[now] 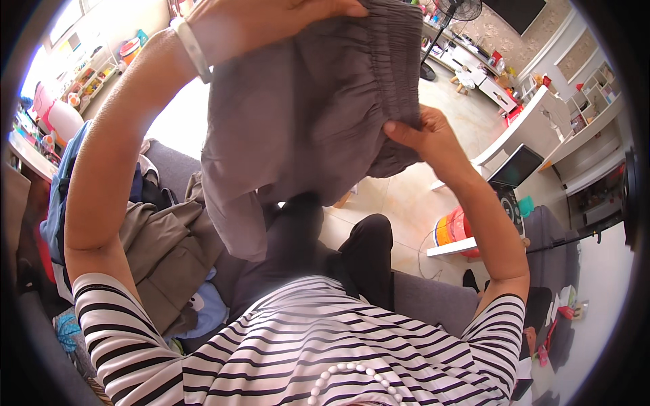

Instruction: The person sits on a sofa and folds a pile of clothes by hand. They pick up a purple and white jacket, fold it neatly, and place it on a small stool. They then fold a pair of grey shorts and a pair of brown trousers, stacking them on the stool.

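A pair of grey trousers [325, 111] with a gathered elastic waistband [398, 61] hangs stretched out in front of me, above my lap. My left hand [284, 20] grips the far end of the waistband at the top of the picture; a pale bangle [192, 48] circles that wrist. Nearer the middle right, my right hand [429, 137] pinches the other end of the waistband, thumb on the facing side. One trouser leg [236, 223] droops towards my dark-clad legs. The fingers behind the cloth are hidden.
Beside me on the grey sofa [172, 165] lies a pile of clothes, with a brown garment [167, 254] and a light blue one [208, 309]. To the right are a white table [452, 247], a laptop [518, 165] and a red-orange bucket [452, 226]. A standing fan [429, 71] is further off.
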Tool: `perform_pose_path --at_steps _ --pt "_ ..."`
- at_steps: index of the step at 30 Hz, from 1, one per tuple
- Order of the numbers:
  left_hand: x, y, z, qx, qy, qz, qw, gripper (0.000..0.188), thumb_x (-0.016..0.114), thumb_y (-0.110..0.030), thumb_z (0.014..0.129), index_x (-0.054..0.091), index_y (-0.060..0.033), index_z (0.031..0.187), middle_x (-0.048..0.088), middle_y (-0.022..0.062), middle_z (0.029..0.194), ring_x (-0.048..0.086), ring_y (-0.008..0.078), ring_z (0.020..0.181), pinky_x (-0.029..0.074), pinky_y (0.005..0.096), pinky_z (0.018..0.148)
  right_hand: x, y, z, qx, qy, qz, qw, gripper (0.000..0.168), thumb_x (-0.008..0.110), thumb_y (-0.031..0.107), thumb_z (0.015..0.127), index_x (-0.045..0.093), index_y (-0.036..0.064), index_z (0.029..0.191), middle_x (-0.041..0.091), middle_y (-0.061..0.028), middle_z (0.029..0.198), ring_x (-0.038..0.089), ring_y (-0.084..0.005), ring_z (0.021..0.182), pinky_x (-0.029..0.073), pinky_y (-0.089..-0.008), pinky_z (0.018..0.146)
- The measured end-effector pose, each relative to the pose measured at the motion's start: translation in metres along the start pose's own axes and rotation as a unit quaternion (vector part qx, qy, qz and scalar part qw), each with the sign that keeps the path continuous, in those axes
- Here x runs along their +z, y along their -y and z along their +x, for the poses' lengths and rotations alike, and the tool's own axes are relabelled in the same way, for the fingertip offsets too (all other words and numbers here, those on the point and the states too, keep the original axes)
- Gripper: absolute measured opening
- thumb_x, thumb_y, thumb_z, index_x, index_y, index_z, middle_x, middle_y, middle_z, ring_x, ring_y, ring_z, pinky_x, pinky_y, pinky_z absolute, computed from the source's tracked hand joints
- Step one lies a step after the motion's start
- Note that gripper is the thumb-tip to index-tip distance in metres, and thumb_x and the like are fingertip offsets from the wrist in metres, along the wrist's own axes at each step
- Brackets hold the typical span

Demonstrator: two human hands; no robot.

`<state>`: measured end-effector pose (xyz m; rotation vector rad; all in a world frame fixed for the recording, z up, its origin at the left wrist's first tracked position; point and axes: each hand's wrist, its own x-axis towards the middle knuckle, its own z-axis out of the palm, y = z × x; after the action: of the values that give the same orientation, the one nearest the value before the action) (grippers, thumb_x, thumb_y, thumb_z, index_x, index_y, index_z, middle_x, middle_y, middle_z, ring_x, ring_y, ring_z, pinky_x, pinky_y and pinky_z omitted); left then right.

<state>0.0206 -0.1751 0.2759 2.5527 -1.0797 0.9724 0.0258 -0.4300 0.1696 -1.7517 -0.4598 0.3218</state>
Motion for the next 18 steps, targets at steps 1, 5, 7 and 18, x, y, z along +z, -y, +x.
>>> perform_pose_path --at_steps 1,5,7,18 --pt "-0.002 0.004 -0.003 -0.008 0.008 0.012 1.000 0.033 0.058 -0.035 0.083 0.052 -0.0061 0.070 0.051 0.0149 0.054 0.053 0.0336 0.051 0.040 0.0381 0.047 -0.003 0.004 0.000 -0.021 -0.009 -0.010 1.000 0.025 0.062 0.010 0.082 0.060 0.000 0.105 0.064 -0.0022 0.092 0.059 -0.0075 0.079 0.048 -0.0231 0.076" --pt "0.001 0.034 -0.015 -0.006 0.021 0.075 0.997 0.032 0.059 -0.037 0.082 0.053 -0.0073 0.072 0.053 0.0133 0.056 0.055 0.0320 0.053 0.041 0.0377 0.050 -0.020 0.031 -0.005 -0.069 0.037 -0.076 0.994 0.028 0.061 0.013 0.083 0.057 0.000 0.108 0.063 -0.0015 0.094 0.056 -0.0060 0.083 0.045 -0.0218 0.078" --pt "0.012 0.047 -0.017 0.008 0.012 0.103 0.995 0.030 0.058 -0.037 0.083 0.054 -0.0078 0.075 0.054 0.0121 0.059 0.056 0.0309 0.056 0.042 0.0376 0.053 -0.026 0.047 -0.013 -0.088 0.086 -0.157 0.980 0.030 0.062 0.014 0.083 0.056 -0.001 0.108 0.063 -0.0016 0.093 0.055 -0.0069 0.080 0.045 -0.0220 0.077" --pt "0.111 0.013 0.019 0.067 -0.035 -0.151 0.986 0.028 0.050 -0.026 0.088 0.057 -0.0120 0.111 0.055 0.0101 0.111 0.054 0.0252 0.101 0.043 0.0367 0.084 0.003 0.115 -0.024 -0.389 0.088 -0.345 0.849 0.031 0.073 0.006 0.069 0.061 -0.003 0.096 0.065 -0.0040 0.088 0.059 -0.0135 0.081 0.046 -0.0270 0.076"
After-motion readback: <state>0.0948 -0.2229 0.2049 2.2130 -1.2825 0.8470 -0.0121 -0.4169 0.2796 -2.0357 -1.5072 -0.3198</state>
